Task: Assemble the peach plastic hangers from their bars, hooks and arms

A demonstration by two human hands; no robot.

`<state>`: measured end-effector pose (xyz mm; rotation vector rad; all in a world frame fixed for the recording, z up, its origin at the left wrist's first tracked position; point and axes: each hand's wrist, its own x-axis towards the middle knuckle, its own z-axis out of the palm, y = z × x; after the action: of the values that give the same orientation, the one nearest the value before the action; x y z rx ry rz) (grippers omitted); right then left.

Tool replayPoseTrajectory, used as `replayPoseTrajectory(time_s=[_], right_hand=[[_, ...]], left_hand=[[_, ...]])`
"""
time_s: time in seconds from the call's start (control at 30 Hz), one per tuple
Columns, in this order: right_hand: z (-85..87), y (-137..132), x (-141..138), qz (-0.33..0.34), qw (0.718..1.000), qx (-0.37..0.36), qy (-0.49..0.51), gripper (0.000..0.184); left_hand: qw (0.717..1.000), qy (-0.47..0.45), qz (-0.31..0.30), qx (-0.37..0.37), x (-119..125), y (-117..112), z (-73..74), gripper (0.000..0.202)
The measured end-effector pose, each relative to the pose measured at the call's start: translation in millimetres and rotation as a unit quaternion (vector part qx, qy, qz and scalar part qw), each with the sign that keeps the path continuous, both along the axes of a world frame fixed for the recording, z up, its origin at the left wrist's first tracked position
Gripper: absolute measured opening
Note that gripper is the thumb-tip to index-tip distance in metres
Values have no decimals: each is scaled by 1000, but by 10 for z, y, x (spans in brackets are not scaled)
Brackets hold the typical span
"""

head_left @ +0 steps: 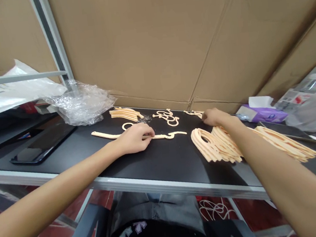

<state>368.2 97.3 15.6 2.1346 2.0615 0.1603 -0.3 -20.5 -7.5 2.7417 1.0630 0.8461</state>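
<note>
My left hand (137, 138) is closed over a long, thin, pale wood-coloured strip (105, 135) that lies on the black table. An S-shaped hook end (174, 134) of the strip sticks out to the right of my fingers. Just behind this hand is a pale ring (127, 126), partly covered. My right hand (213, 117) reaches to the back right, its fingers curled down at some small pale cut-out pieces (194, 113). Its fingertips are mostly hidden, so what they grip does not show. Between the hands lie curly pale cut-outs with rings (167, 117).
Stacked curved pale strips (125, 114) lie at the back left. Pale arched pieces (215, 146) and long pieces (288, 143) lie in front right, partly under my right forearm. Around them are a dark phone (43, 143), crumpled clear plastic (84, 102), a purple tissue pack (268, 113) and a cardboard wall (149, 39).
</note>
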Motion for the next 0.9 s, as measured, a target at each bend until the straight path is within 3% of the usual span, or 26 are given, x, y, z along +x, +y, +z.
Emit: replayPoseTrajectory(time_s=[0.33, 0.7, 0.9], right_hand=[[9, 7, -25, 12, 1000, 12, 10, 33], [25, 26, 12, 32, 997, 61, 42, 42], [157, -36, -24, 42, 992, 91, 71, 40]], left_hand=[[995, 26, 94, -7, 6, -39, 55, 13], [996, 38, 81, -14, -13, 6, 3, 16], [996, 40, 76, -9, -10, 10, 1, 17]])
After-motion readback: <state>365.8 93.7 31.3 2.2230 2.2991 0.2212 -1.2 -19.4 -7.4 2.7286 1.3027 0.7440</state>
